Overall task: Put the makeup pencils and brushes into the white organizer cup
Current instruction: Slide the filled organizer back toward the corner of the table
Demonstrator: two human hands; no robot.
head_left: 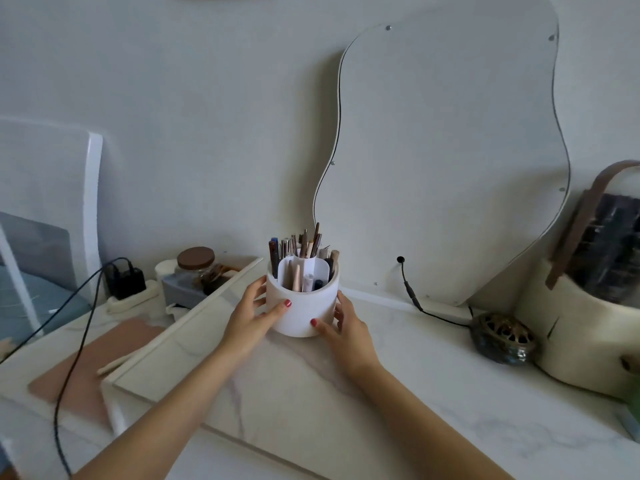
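**Listener:** Where are your hands, starting nearest you?

**Me:** Both forearms reach forward from the bottom edge toward twelve o'clock over the marble tabletop (pixel 433 403). My left hand (pixel 251 318) and right hand (pixel 348 336) bracket the white organizer cup (pixel 302 308), left at its nine o'clock side, right at its three o'clock side. My fingers are spread and curled against the wall, each thumb pressed on the front, so I hold the cup between both palms.

**Listener:** And the pencils and brushes?

**Me:** The makeup pencils and brushes (pixel 304 249) stand in the cup's compartments, long axes roughly upright, tips toward twelve o'clock. I judge the filling done; one pale stick (pixel 116 365) lies loose at about eight o'clock, nearer my left hand.

**Listener:** Beyond the cup?

**Me:** A wavy mirror (pixel 450 161) leans on the wall.
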